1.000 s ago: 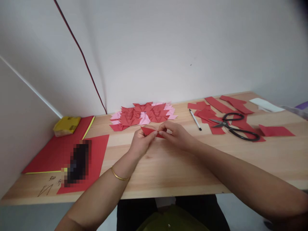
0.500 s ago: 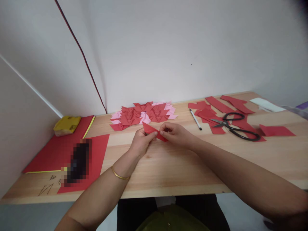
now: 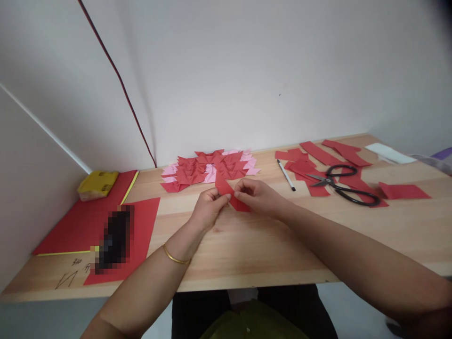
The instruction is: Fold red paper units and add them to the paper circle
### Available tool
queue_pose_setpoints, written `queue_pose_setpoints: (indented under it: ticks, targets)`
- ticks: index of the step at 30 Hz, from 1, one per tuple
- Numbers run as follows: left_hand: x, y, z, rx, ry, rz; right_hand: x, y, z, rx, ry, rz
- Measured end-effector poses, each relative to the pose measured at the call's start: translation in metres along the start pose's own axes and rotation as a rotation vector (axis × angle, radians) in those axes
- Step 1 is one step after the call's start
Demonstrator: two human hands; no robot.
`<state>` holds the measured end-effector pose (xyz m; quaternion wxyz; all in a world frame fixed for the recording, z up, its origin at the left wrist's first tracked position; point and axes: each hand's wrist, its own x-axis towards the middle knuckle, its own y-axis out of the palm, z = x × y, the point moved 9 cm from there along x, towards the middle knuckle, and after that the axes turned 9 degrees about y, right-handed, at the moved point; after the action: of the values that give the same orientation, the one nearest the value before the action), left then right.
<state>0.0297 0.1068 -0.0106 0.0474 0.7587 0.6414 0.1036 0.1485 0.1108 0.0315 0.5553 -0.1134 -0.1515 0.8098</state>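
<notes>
Between my two hands is a small piece of folded red paper, held just above the wooden table. My left hand pinches its left side, thumb in front. From the right, my right hand grips the paper between thumb and bent fingers. One pointed end sticks up and another part hangs below the fingertips; the fingers hide some of the folds. Behind the hands lie rows of folded red and pink paper pieces along the wall.
Black-handled scissors lie on red paper scraps at right, near a white pen. Red sheets lie at left, with a yellow packet and a blurred dark object. White paper is far right.
The folded red paper has turned in my fingers; its point stands more upright and its lower part shows further down to the right. Both hands stay nearly in place.
</notes>
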Motion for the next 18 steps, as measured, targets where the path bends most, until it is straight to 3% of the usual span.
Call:
queue_pose_setpoints:
  ticks: [4,8,10,12,15,18]
  targets:
    - [0.000,0.003,0.000,0.051,-0.019,0.053,-0.001,-0.002,0.004,-0.051,-0.008,-0.021]
    - [0.000,0.007,0.003,-0.026,-0.064,0.091,-0.004,0.000,0.008,-0.049,-0.007,0.060]
    - [0.001,0.004,-0.003,0.070,-0.031,0.084,-0.004,0.000,0.006,-0.085,0.003,0.103]
    - [0.002,-0.007,-0.023,0.286,0.114,0.001,-0.004,0.001,0.001,-0.192,0.008,0.150]
    - [-0.005,-0.025,-0.067,0.575,0.427,-0.221,-0.003,0.003,-0.004,-0.434,-0.048,0.157]
    - [-0.010,-0.011,-0.082,0.804,0.583,-0.142,-0.003,0.007,-0.007,-0.632,-0.108,0.126]
